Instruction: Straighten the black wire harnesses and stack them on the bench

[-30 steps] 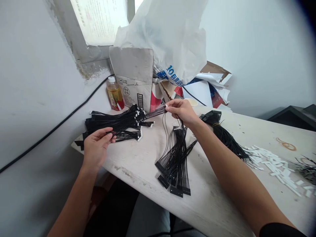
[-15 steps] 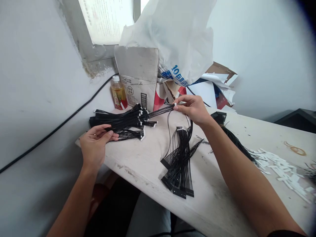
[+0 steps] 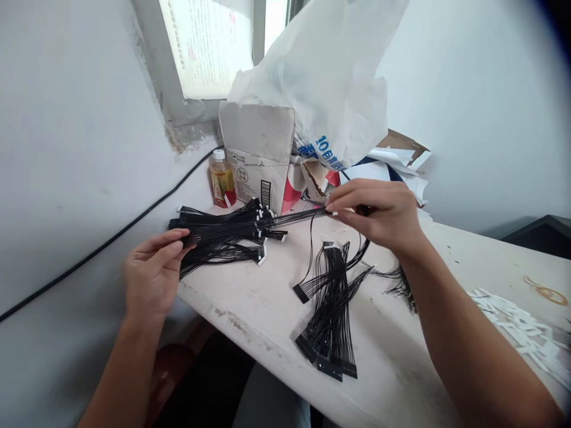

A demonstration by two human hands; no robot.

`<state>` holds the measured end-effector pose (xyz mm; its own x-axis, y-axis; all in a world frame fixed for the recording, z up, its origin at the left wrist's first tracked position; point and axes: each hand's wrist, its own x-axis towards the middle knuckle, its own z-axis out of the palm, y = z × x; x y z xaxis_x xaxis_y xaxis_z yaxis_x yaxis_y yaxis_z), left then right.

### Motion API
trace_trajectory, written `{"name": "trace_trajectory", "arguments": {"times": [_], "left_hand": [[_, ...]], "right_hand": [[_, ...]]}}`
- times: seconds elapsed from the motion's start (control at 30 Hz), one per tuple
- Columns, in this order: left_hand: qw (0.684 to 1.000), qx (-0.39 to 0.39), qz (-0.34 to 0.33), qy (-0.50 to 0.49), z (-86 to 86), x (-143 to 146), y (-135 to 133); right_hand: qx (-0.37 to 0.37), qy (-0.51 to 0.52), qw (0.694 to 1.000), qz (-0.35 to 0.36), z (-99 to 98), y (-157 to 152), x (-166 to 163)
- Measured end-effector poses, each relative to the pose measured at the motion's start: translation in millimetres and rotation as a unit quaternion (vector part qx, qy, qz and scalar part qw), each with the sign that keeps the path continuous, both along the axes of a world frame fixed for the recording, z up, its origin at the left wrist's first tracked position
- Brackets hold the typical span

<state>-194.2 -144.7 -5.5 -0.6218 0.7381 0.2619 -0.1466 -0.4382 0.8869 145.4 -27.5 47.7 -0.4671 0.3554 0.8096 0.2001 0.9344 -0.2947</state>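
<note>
A flat bundle of black wire harnesses (image 3: 223,224) with small white connectors lies on the white table at the left. My left hand (image 3: 154,267) is closed at its near left end, thumb and fingers pinching a wire harness. My right hand (image 3: 379,211) pinches the other end of thin black wires (image 3: 298,216) stretched above the table from that bundle; a white tip shows at its fingers. Below my right hand lies a second pile of black wire harnesses (image 3: 332,303), fanned out, with wide black connectors toward me. Some wires from this pile rise behind my right fingers.
Behind the bundle stand a bottle of yellow liquid (image 3: 222,178) and a cardboard box (image 3: 259,154) under a white plastic bag (image 3: 321,77). White strips (image 3: 521,324) and rubber bands (image 3: 546,291) lie at the right. A black cable (image 3: 134,223) runs along the left wall.
My left hand has drawn back to the left along the bundle. My right hand has turned and moved slightly right, still pinching the wires. The view has shifted a little.
</note>
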Motion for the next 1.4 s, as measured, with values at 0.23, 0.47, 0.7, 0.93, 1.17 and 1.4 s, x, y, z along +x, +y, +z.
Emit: {"name": "trace_trajectory", "arguments": {"times": [0.23,0.47,0.7,0.93,1.17,1.4], "left_hand": [[1.0,-0.015,0.009,-0.025,7.0,-17,-5],[0.999,0.005,0.026,-0.021,10.8,-19,-9],[1.0,-0.007,0.027,-0.014,11.5,-21,-8],[0.999,-0.042,0.028,-0.021,11.9,-24,-7],[0.994,-0.061,0.092,0.023,5.5,-7,-2],[0.998,-0.056,0.026,-0.01,5.9,-1,-1]], "right_hand": [[0.215,-0.034,0.973,-0.077,15.5,-44,-10],[0.31,-0.002,0.944,-0.115,10.7,-57,-15],[0.291,-0.027,0.946,-0.14,8.9,-66,-16],[0.144,-0.154,0.976,-0.057,9.6,-40,-14],[-0.063,-0.271,0.957,0.083,3.1,-21,-12],[-0.073,-0.074,0.992,-0.075,-0.8,-19,-13]]}}
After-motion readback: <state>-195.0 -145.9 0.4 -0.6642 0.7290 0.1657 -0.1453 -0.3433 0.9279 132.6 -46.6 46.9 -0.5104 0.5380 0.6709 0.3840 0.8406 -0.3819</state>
